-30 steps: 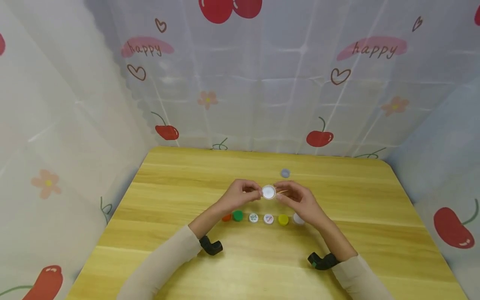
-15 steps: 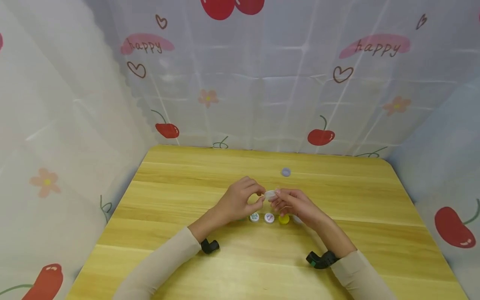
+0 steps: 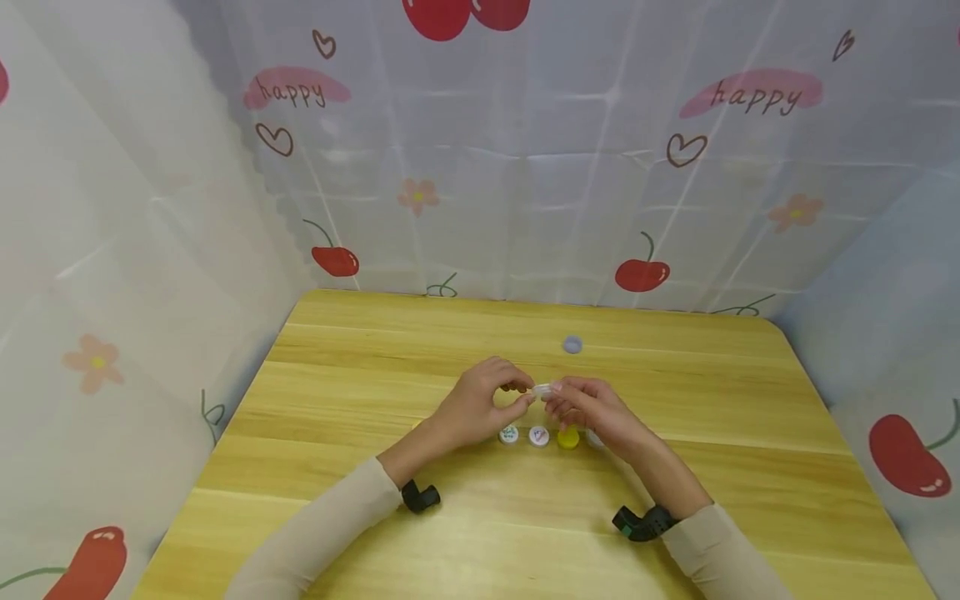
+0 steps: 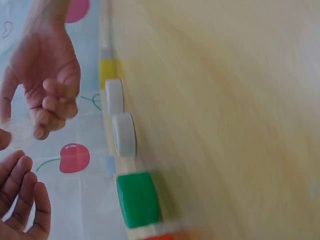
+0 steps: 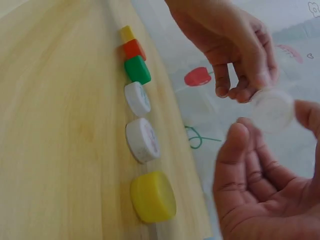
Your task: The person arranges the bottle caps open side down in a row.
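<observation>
A translucent white bottle cap (image 3: 542,389) is tilted nearly edge-on in the head view, raised over the table between both hands. My left hand (image 3: 476,406) pinches its left edge between thumb and fingertips. On the opposite edge, my right hand (image 3: 600,414) pinches it, with the other fingers curled loosely beneath. The right wrist view shows the cap's round face (image 5: 272,110). Below the hands runs a row of caps: one white with green writing (image 3: 508,434), one white with pink writing (image 3: 538,436), one yellow (image 3: 567,438), and a pale one (image 3: 595,439) partly behind the right hand.
A green cap (image 5: 137,70), an orange cap (image 5: 134,49) and another yellow cap (image 5: 127,33) continue the row, mostly hidden by the left hand in the head view. A translucent cap (image 3: 572,344) lies farther back on the wooden table (image 3: 495,525). Printed curtains (image 3: 525,192) enclose the table.
The held cap has turned from facing the head camera to nearly edge-on. My left hand has shifted slightly, covering the green and orange caps; the right fingers have curled under.
</observation>
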Demonstrator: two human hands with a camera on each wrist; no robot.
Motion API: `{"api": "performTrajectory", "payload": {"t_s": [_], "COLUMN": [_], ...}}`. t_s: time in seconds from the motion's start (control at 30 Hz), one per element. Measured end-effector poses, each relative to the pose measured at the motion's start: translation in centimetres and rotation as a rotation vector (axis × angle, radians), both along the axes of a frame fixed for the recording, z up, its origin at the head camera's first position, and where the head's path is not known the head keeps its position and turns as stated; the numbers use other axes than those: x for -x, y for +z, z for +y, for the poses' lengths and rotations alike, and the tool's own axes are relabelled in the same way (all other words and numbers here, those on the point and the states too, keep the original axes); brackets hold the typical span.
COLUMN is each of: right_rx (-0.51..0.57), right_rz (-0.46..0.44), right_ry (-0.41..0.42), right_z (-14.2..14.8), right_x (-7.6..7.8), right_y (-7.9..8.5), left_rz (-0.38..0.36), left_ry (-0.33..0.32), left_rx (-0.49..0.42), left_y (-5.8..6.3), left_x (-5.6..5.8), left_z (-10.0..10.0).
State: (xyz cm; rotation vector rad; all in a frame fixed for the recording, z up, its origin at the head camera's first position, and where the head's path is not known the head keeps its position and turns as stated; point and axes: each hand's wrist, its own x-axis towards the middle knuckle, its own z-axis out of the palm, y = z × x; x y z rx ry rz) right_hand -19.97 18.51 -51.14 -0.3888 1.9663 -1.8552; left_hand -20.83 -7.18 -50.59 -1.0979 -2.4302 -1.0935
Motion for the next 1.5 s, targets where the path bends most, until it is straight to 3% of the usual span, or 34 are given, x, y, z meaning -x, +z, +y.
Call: {"api": "performTrajectory", "payload": {"t_s": [0.1,0.17,0.23,0.3,0.5,0.73,0.9,1.1,1.33,1.5], "right_rx": [0.017,0.026,0.023,-0.006,-0.085,-0.114,-0.153,-0.282,-0.447,-0.545], "right_rz": [0.148,0.276,0.406,0.506,0.675,0.673,0.672,0.695,0.722,0.778], "right_ry": [-0.064,-0.096,-0.122,-0.146,-0.159,-0.168,-0.169,-0.110,-0.043,-0.038], "right_z": [-0.1,-0.1,-0.2,-0.2,0.0,0.9,1.7,4.1,7.8,10.4], "right_x": [-0.4,-0.8,-1.1,-1.3,-1.8,-1.9,-2.1,-2.7,-3.8,-4.1], "right_y": [-0.3,-0.3,-0.3,-0.2,-0.1,-0.1,0.1,-0.1,0.1,-0.1], "left_rz": [-0.263,-0.391,-0.464,-0.483,-0.426,-0.373,-0.361,-0.308,-0.157,-0.020], "left_ry": [-0.016,-0.036,-0.066,-0.094,-0.117,-0.104,-0.130,-0.141,-0.126,-0.115], "left_rx": [-0.145,-0.217,-0.259,-0.272,-0.277,-0.292,-0.259,-0.048,0.289,0.475], "left_y": [-0.1,0.0,0.1,0.3,0.4,0.3,0.3,0.5,1.2,0.4], "left_x": [-0.4,-0.7,-0.8,-0.8,-0.7,-0.5,-0.4,-0.6,-0.9,-0.6], "left_z": [0.0,0.0,0.1,0.2,0.7,1.7,2.2,3.6,7.3,10.7]}}
